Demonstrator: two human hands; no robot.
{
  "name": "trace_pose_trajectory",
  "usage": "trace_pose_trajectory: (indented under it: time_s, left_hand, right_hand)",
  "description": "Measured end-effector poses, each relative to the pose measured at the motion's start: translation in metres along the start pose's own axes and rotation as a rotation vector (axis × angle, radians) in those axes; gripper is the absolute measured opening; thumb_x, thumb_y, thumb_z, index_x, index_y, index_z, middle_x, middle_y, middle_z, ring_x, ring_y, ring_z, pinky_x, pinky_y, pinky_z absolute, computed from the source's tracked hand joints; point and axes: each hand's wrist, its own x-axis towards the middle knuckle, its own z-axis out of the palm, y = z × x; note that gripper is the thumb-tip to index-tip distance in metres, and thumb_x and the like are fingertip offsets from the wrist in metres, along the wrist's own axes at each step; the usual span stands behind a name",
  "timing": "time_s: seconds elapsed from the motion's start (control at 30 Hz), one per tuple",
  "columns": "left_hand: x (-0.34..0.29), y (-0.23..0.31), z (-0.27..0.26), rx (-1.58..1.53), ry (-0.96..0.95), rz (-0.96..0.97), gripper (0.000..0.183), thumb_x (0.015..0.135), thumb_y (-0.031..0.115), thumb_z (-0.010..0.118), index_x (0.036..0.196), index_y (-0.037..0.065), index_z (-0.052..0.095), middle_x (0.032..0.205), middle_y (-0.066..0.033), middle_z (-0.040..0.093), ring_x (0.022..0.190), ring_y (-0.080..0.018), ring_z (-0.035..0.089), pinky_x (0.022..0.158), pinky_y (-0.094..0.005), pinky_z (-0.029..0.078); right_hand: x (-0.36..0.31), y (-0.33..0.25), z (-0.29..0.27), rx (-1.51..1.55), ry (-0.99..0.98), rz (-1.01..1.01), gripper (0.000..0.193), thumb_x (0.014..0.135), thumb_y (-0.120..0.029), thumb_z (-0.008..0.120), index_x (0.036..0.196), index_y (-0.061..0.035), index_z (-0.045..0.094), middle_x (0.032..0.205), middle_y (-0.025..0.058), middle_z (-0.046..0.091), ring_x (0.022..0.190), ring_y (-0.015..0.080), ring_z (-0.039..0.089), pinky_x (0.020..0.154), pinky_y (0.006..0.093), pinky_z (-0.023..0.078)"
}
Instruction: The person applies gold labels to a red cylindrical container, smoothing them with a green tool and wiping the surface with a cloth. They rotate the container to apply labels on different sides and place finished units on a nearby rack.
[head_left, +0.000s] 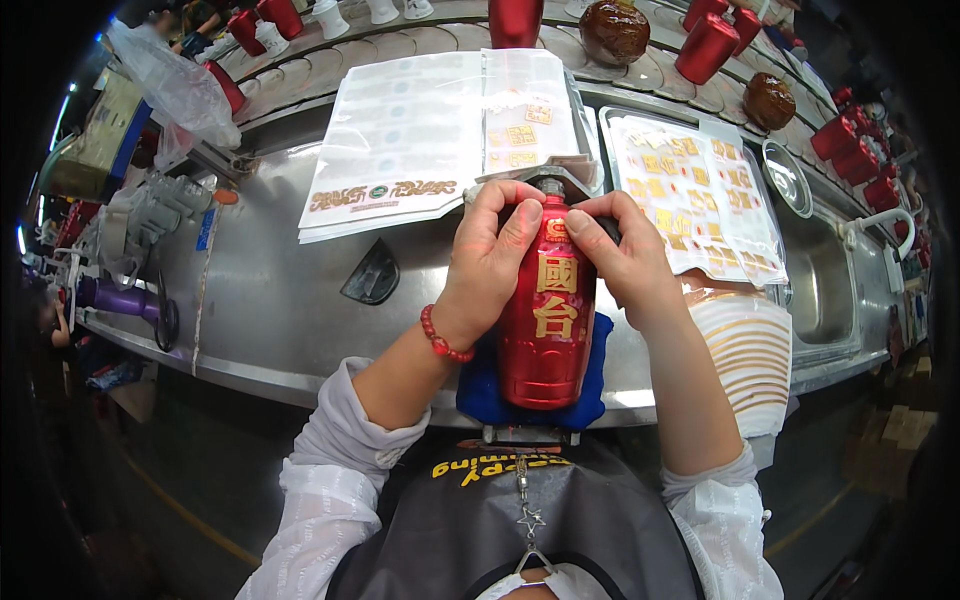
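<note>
A glossy red bottle (545,340) with raised gold characters lies in front of me, its base toward my body and its neck away. Under it is a blue cloth pad (592,385) at the table's edge. My left hand (490,245), below a red bead bracelet (440,340), grips the bottle's left shoulder, thumb by the neck. From the other side my right hand (630,250) presses its thumb and curled forefinger to the right of the neck. Both hands are closed on the bottle. Beyond the neck is a metal holder (570,170), partly hidden by my fingers.
Sticker sheets (400,130) lie far left, gold decal sheets (690,190) far right. Gold-striped strips (745,355) hang over the front edge at right. A dark scraper (372,275) rests on the steel table. Behind runs a conveyor (390,45) carrying red bottles and brown jars. Right is a sink (825,290).
</note>
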Motion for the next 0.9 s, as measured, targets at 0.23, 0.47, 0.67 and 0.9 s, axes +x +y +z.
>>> trace_pose_trajectory:
  time_s: [0.23,0.47,0.67,0.9]
  left_hand:
    - [0.002,0.003,-0.004,0.278,-0.010,0.018,0.031,0.105,0.024,0.057,0.127,0.003,0.051,0.117,-0.0077,0.062,0.104,-0.0108,0.060,0.093,-0.0261,0.050]
    - [-0.016,0.002,-0.006,0.275,-0.051,0.057,0.054,0.101,0.024,0.066,0.142,0.002,0.041,0.129,-0.0111,0.057,0.116,-0.0150,0.057,0.102,-0.0296,0.047]
    - [-0.016,0.002,-0.007,0.268,-0.060,0.041,0.055,0.100,0.024,0.066,0.144,0.003,0.040,0.130,-0.0112,0.055,0.117,-0.0149,0.056,0.102,-0.0300,0.047]
    - [-0.020,0.001,-0.005,-0.015,-0.126,0.024,0.062,0.101,0.028,0.064,0.149,0.004,0.033,0.135,-0.0124,0.052,0.120,-0.0157,0.055,0.105,-0.0314,0.045]
  right_hand:
    - [-0.006,0.004,-0.003,0.063,-0.033,-0.058,0.041,0.100,-0.040,0.066,0.118,-0.0036,0.061,0.088,-0.0007,0.060,0.075,0.0064,0.050,0.066,0.0223,0.042]
    - [-0.022,0.009,-0.005,0.141,-0.101,-0.065,0.059,0.097,-0.037,0.071,0.137,0.0016,0.052,0.119,0.0141,0.063,0.110,0.0184,0.060,0.093,0.0303,0.050]
    - [-0.031,0.019,-0.007,0.236,-0.152,-0.043,0.078,0.092,-0.040,0.076,0.148,0.0040,0.043,0.129,0.0198,0.061,0.122,0.0249,0.057,0.107,0.0366,0.043]
    - [-0.037,0.022,-0.009,0.240,-0.198,-0.051,0.090,0.091,-0.040,0.077,0.154,0.0051,0.033,0.133,0.0207,0.059,0.126,0.0254,0.054,0.109,0.0365,0.042]
